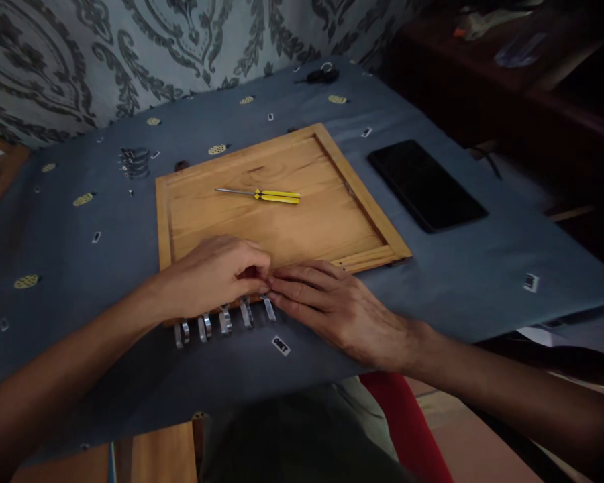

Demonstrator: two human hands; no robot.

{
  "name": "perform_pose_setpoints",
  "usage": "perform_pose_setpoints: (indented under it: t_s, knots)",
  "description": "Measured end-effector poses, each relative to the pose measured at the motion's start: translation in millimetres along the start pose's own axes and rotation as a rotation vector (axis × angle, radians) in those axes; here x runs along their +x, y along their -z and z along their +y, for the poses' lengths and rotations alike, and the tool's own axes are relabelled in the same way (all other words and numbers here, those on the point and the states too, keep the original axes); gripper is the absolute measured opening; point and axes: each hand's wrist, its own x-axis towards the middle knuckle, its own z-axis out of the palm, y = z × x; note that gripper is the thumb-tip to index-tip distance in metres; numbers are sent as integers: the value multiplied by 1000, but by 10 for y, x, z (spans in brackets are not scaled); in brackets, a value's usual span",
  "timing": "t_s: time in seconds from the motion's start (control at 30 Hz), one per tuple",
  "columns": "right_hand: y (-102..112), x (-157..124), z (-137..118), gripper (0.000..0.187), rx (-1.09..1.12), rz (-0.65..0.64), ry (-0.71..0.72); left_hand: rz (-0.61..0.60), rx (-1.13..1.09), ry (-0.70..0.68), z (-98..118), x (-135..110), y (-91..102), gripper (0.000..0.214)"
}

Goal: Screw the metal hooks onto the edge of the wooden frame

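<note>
A framed wooden board (pixel 282 225) lies flat on the table, with several shiny metal hooks (pixel 225 320) along its near edge. My left hand (pixel 216 272) rests over that edge, thumb and forefinger pinched together at the rightmost hook (pixel 269 308). Whatever is between those fingertips is too small to make out. My right hand (pixel 337 308) comes from the right, its fingers long and close together, fingertips at the top of the same hook and touching my left fingertips. A screwdriver (pixel 276 196) with a yellow handle lies on the board beyond both hands.
A blue patterned cloth (pixel 101 268) covers the table. More small metal hooks (pixel 135 163) and a tiny screw (pixel 130 192) lie left of the board. At right is a black tablet or phone (pixel 427 184); black-handled scissors (pixel 322 74) lie at the back by the patterned wall (pixel 156 47).
</note>
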Motion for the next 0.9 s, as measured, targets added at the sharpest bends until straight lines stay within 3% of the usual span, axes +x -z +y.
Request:
perform_pose_setpoints:
  t_s: [0.27,0.47,0.63,0.9]
  knots:
    - [-5,-4,3,41,4,-18,4,42,-58,-50,-48,-65,20,20]
    - [-8,-24,-1,33,35,-28,-4,211,-98,-3,-97,-277,2,25]
    - [-14,-35,-5,31,28,-39,-17,270,-175,1,-87,-453,-136,24]
    - [-12,-32,-4,32,32,-13,-9,301,113,77,137,-525,-367,55]
